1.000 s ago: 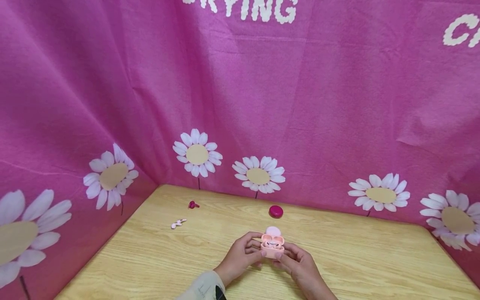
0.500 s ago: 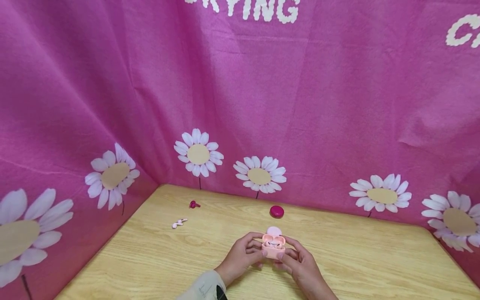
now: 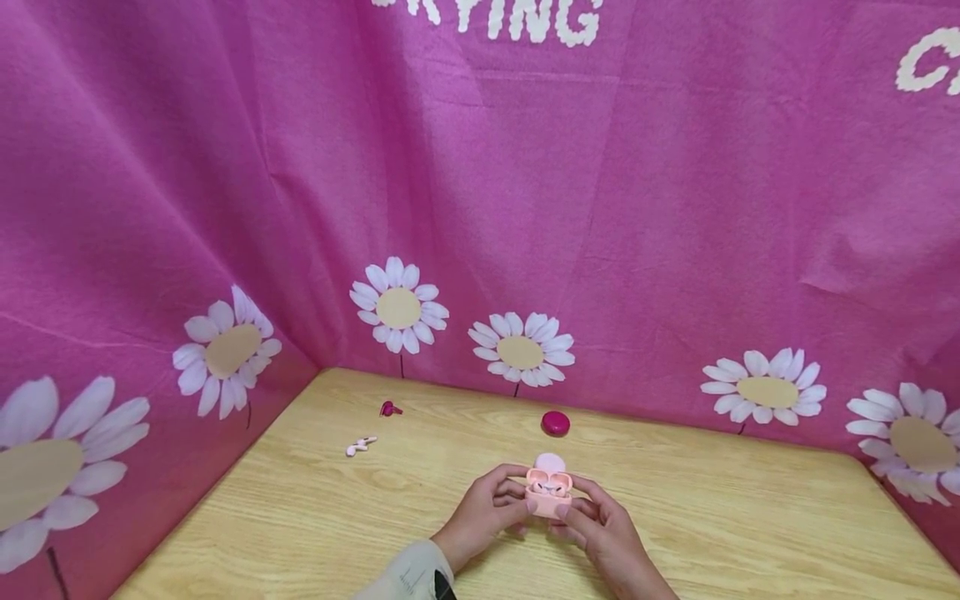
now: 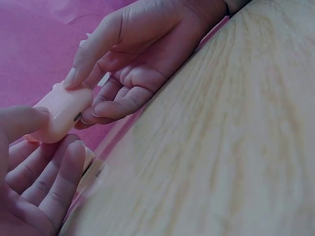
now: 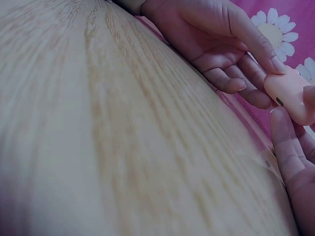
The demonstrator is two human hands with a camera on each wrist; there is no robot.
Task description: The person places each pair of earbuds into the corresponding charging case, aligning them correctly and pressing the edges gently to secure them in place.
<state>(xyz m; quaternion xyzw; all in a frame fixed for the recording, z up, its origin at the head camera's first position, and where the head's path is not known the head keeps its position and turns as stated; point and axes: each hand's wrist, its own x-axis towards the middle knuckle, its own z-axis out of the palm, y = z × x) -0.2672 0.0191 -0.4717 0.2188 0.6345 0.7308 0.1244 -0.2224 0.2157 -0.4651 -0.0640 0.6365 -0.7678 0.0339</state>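
Note:
A peach earbud case [image 3: 548, 506] with its lid raised is held up between both hands near the front of the table. Earbuds [image 3: 550, 489] with dark tips show inside it. My left hand [image 3: 483, 510] grips the case's left end, thumb on the front. From the other side my right hand [image 3: 606, 533] holds it, thumb on the front and index finger up beside the lid. In the left wrist view the case's smooth underside [image 4: 61, 115] shows a small dark charging port. Right behind the raised lid, a pale pink round case [image 3: 550, 461] is partly hidden.
A glossy magenta round case [image 3: 556, 423] lies farther back on the wooden table [image 3: 712, 508]. Magenta earbuds [image 3: 390, 408] and pale pink earbuds [image 3: 360, 447] lie at the back left. A pink cloth [image 3: 637, 208] with daisies hangs around the table.
My right index finger has moved up alongside the raised lid. Both hands keep the earbud case in nearly the same place; the head view has shifted slightly.

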